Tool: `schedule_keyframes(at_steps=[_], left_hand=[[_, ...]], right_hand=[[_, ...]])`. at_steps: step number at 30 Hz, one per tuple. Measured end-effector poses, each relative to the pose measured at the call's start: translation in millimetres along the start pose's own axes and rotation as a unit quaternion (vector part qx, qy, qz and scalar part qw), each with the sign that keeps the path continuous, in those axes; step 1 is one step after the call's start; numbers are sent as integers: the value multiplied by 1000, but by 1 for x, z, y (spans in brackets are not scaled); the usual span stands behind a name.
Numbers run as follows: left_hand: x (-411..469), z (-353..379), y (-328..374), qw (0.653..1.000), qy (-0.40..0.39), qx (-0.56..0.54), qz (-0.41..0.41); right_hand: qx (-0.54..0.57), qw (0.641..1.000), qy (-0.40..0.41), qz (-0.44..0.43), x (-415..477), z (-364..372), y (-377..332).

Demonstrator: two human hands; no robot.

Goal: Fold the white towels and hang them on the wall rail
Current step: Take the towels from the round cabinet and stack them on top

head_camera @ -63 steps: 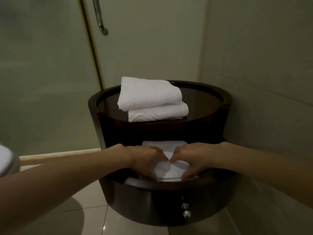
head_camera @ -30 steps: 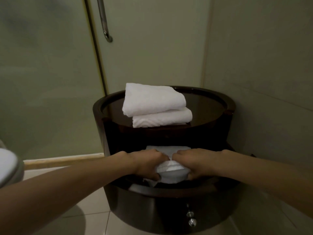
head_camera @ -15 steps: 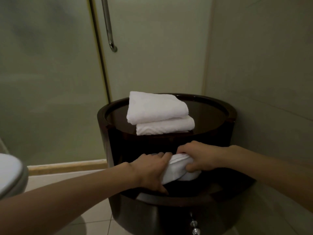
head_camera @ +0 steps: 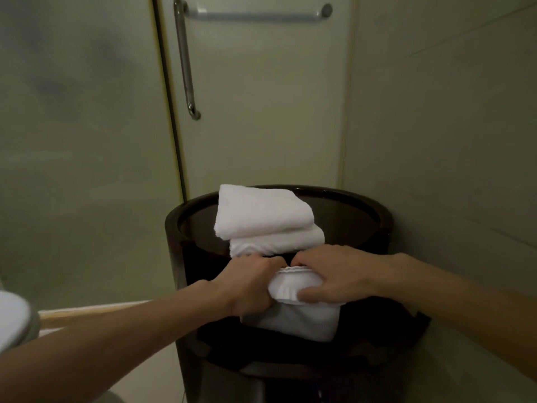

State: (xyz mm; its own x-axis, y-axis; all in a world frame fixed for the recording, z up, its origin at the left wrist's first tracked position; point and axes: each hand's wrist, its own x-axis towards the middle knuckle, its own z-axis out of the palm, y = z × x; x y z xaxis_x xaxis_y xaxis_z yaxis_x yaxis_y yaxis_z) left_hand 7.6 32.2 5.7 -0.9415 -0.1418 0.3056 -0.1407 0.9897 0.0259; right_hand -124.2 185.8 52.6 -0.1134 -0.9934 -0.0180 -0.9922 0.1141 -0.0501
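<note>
Three white towels in all. Two of them folded and stacked on the round dark stand [head_camera: 351, 196]: top towel [head_camera: 261, 216] lying on lower towel [head_camera: 279, 242], both toward the left half of the stand's top. The third, the held towel [head_camera: 299, 286], up in front of the stand's open middle, just below the stack, gripped from both sides. Two bare hands. One wall rail [head_camera: 255, 16], horizontal, high on the wall behind the stand. One upright door handle [head_camera: 185, 59] just left of the rail. One toilet lid [head_camera: 13, 318], cut off by the left edge. Against two seconds earlier: held towel no longer flat on the lower shelf [head_camera: 377, 344] under both hands, but bunched and raised off it to about the level of the stand's front rim. Stack of two unmoved. View tipped upward, bringing the rail into sight. Left hand [head_camera: 250, 283]: fingers curled tight like a fist round the towel's left end, back of the hand toward the camera. Right hand [head_camera: 334, 274]: fingers bent over the towel's top edge, thumb pressed across its front, pinching the folded layers between. Knuckles of the two hands close together above the cloth, touching or not impossible to tell. Lower part of the towel hanging loose beneath both hands, in shadow, its bottom edge above the lower shelf.
</note>
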Motion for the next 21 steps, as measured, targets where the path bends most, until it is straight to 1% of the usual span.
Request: schedule_keyframes(at_steps=[4,6,8,9,11,16,19,21], left_hand=[[5,-16,1,999,27,-33,0],[9,-24,0,999,36,-38,-15],[11,-35,1,997,23,-61,-49],[13,-42,1,997,19,-58,-53],[15,-57,1,998,22,-42,-33],[27,-104,-3,998,4,-65,-22],[42,-141,-5,997,4,-77,-25],[52,-171,-6,996,20,-85,-29]], right_hand=[[-76,996,48,-5,-2,-2,-15],[-107,991,79,-9,0,-4,-17],[-125,986,108,-14,2,-8,-16],[-124,985,120,-15,4,-11,-15],[-113,984,135,-15,6,-19,-14],[-97,979,179,-12,14,-52,-10],[-69,971,229,-27,18,-84,-9],[-52,963,264,-30,21,-110,-9]])
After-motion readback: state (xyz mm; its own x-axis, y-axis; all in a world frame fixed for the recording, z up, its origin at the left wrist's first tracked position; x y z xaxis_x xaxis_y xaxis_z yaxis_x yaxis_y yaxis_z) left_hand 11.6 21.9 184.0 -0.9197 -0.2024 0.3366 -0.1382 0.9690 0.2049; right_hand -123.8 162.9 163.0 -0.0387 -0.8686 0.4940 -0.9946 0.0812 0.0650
